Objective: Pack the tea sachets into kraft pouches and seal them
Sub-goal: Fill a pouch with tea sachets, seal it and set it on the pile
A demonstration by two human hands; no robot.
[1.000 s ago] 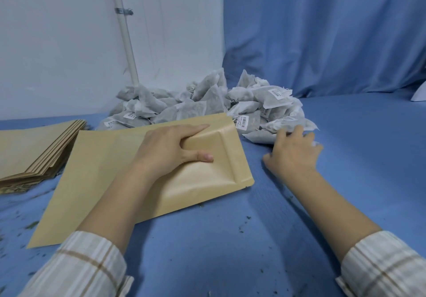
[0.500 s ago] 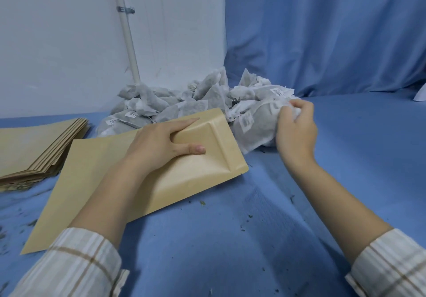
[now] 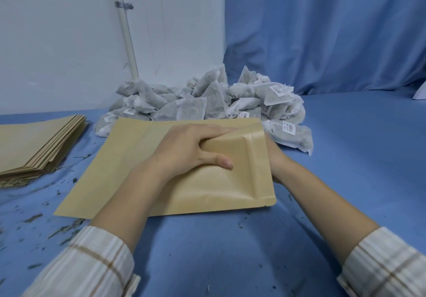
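A large kraft pouch [image 3: 138, 158] lies flat on the blue table, its mouth pointing right. My left hand [image 3: 191, 149] grips the upper lip of that mouth, fingers tucked inside and thumb on top, holding it lifted. My right hand [image 3: 274, 160] reaches into the mouth from the right; only its heel and wrist show, and the fingers are hidden inside the pouch. Behind the pouch, against the wall, sits a pile of white tea sachets [image 3: 207, 103] with small printed labels. One sachet [image 3: 292, 135] lies just right of the pouch mouth.
A stack of flat kraft pouches [image 3: 34, 144] lies at the left edge. Loose tea crumbs [image 3: 34, 218] are scattered over the blue table cover [image 3: 357, 170] at the left front. A white wall with a pipe [image 3: 125, 31] and a blue curtain [image 3: 322, 31] close off the back.
My right hand picked up sachets from the pile and has moved into the pouch mouth. My left hand has lifted the pouch's upper lip wider.
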